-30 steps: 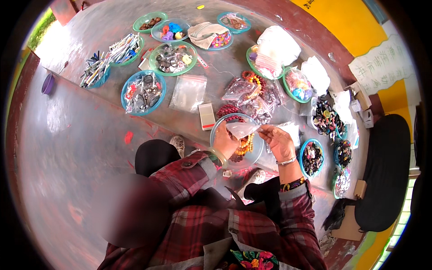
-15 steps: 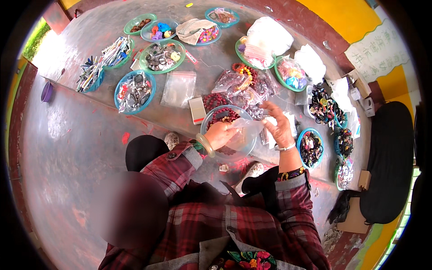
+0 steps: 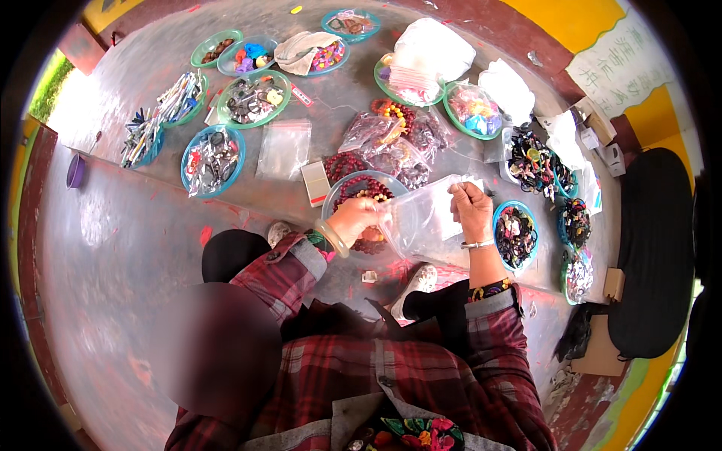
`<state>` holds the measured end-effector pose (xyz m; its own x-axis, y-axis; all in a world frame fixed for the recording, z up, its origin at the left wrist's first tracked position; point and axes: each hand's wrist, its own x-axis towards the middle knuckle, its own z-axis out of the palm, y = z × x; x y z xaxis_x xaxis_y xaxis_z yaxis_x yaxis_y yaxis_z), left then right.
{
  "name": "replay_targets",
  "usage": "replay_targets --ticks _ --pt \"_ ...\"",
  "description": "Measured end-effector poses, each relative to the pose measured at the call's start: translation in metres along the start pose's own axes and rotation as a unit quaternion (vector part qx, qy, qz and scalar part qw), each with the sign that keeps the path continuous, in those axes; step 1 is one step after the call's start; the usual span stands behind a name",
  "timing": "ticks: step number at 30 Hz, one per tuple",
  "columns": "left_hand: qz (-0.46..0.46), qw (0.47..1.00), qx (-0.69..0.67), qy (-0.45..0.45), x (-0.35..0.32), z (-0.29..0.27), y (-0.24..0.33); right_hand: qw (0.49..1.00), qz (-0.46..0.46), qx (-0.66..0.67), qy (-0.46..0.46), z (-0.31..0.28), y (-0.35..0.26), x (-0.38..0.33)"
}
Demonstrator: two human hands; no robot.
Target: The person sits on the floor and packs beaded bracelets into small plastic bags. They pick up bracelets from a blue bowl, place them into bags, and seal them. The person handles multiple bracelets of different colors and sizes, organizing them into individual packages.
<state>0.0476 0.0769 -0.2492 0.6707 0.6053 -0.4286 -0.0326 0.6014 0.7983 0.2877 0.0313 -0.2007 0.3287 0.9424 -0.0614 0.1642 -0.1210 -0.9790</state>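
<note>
1. The floor (image 3: 128,255) is bare grey and worn, with scattered red marks (image 3: 205,235) and a bright shine on the far left.
2. At the near middle, the left hand (image 3: 353,219) pinches the left edge of a clear bag (image 3: 421,214), and the right hand (image 3: 471,210) pinches its right side, fingers narrow and curled.
3. The bag stretches between both hands, partly over the right side of a clear bowl (image 3: 396,185) holding dark red beads (image 3: 362,186).
4. Left of that bowl stands a white and orange-red box (image 3: 315,184); beyond it lie flat clear bags (image 3: 284,149).
5. Bagged beads (image 3: 376,135) are heaped just on the bowl's far side.
6. Far left, pens (image 3: 179,96) fill 2 containers; a purple bowl (image 3: 76,172) sits apart, farther left.
7. To the right, a blue basket (image 3: 516,265) carries small dark items, near the right hand.
8. A yellow and dark red wall (image 3: 556,22) bounds the far right, bearing a pale sheet (image 3: 620,60) with handwriting.
9. A large black rounded object (image 3: 653,252) stands at the right, beside a small brown box (image 3: 613,286).
10. Green grass (image 3: 47,94) shows at the far left.
</note>
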Motion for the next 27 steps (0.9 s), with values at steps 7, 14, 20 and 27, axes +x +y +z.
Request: replay_targets --ticks 7,14,20,27 --pt "0.099 0.979 -0.155 0.089 -0.008 0.034 0.009 0.997 -0.022 -0.027 0.067 -0.003 0.004 -0.007" --pt "0.154 0.980 -0.044 0.117 -0.008 0.027 0.012 0.970 -0.153 -0.160 0.097 -0.011 0.009 0.007" --pt "0.114 0.975 -0.068 0.179 -0.002 -0.003 0.024 0.983 0.026 -0.167 0.075 -0.084 0.044 0.063" --pt "0.110 0.975 -0.065 0.182 0.004 -0.014 0.027 0.901 -0.028 -0.429 0.061 -0.140 0.128 0.097"
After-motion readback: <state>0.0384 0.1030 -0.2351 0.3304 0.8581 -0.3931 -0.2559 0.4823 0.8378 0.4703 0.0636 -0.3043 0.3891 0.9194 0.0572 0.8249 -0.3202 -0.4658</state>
